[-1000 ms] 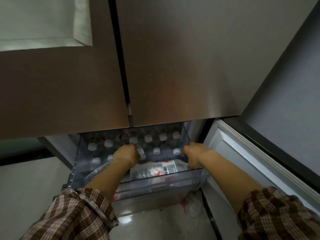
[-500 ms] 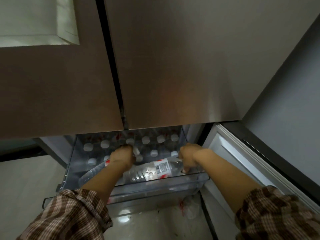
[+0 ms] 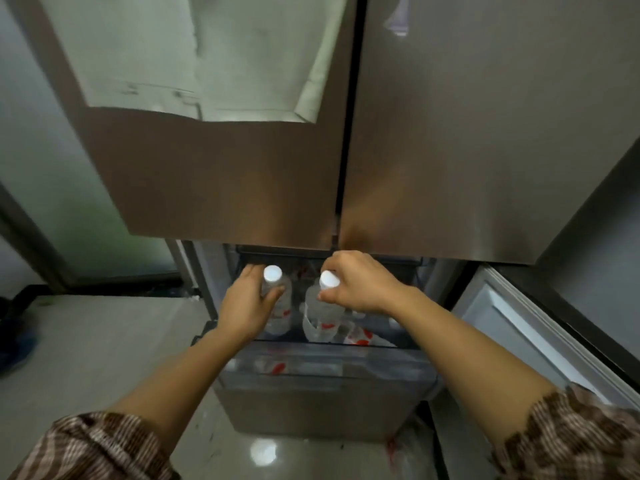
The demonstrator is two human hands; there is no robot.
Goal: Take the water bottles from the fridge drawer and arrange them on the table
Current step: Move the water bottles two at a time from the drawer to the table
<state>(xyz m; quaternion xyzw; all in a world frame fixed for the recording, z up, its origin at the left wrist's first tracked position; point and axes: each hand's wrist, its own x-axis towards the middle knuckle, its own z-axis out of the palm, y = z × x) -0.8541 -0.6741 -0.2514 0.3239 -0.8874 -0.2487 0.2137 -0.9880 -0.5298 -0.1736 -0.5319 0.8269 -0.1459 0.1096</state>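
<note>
The left hand (image 3: 247,306) is curled round the neck of one water bottle (image 3: 282,308), just under its white cap. The right hand (image 3: 360,285) pinches the neck of a second bottle (image 3: 320,315) the same way. Both bottles are upright in the pulled-out fridge drawer (image 3: 325,370), near each other but apart. More bottles (image 3: 358,336) lie to their right. The caps are just below the edge of the upper doors (image 3: 467,150). An open lower door (image 3: 540,341) stands at the right, bare floor (image 3: 86,358) at the left.
</note>
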